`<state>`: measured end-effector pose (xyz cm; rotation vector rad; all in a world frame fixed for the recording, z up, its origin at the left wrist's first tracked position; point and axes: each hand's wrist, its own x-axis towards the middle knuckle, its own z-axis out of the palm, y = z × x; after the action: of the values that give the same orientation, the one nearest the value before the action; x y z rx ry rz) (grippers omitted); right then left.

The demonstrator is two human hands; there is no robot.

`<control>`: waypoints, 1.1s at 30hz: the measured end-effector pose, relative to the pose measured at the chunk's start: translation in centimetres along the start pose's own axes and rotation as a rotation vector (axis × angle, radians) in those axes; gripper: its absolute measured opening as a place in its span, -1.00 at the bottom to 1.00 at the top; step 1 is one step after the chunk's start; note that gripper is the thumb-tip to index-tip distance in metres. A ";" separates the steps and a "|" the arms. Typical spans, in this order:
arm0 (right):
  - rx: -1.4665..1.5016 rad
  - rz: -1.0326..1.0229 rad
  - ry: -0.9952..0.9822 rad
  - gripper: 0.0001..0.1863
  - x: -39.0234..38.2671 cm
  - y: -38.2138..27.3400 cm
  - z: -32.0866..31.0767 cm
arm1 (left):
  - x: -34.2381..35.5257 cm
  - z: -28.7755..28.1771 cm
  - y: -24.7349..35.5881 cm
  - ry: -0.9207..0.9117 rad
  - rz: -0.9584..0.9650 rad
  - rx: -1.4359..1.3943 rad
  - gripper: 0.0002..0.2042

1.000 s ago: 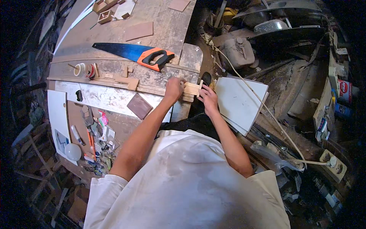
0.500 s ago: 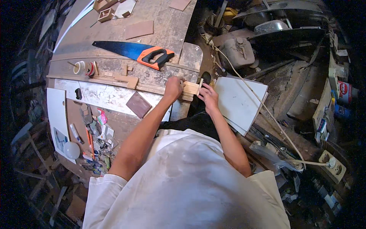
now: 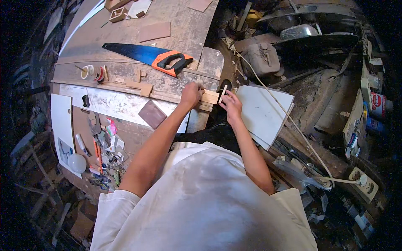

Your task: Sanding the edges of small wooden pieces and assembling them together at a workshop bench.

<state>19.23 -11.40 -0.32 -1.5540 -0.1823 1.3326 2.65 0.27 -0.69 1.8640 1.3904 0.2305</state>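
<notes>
My left hand (image 3: pixel 191 94) is closed on a pale wooden block (image 3: pixel 210 96) at the bench's near right corner. The block's bare end juts out to the right past my fingers. More wood (image 3: pixel 205 106) lies under it. Between the fingertips of my right hand (image 3: pixel 231 105) is a thin, narrow wooden strip (image 3: pixel 223 93), held upright just off the block's end with a small gap between them. My palms hide part of both pieces. Behind my left hand a handsaw (image 3: pixel 146 57) with a blue blade and an orange and black handle lies flat.
The worn workbench (image 3: pixel 184 33) carries small wooden boxes (image 3: pixel 118 15), flat boards (image 3: pixel 155 32) and a white jar (image 3: pixel 87 72). A brown square tile (image 3: pixel 152 114) lies near my left forearm. White panels (image 3: pixel 266 111) stand to the right, crossed by a cable (image 3: pixel 289 112) running to a socket strip (image 3: pixel 363 184).
My right hand has drawn the thin strip slightly right, away from the block's end, opening a gap. My left hand has stayed on the block.
</notes>
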 end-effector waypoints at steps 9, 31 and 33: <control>-0.062 0.034 -0.034 -0.56 -0.3 -0.3 -0.1 | 3.6 -1.5 1.0 -0.317 -0.024 0.168 -0.82; 0.023 0.035 -0.038 -0.50 0.3 -0.4 -0.3 | 8.1 -2.9 4.1 -0.721 0.218 0.542 -0.53; 0.012 0.045 -0.007 -0.49 0.4 -0.5 -0.8 | 7.9 -2.9 4.3 -0.739 0.218 0.542 -0.52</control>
<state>20.24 -11.38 -0.34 -1.5512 -0.1440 1.3726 7.15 8.13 1.85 2.1990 0.7675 -0.7338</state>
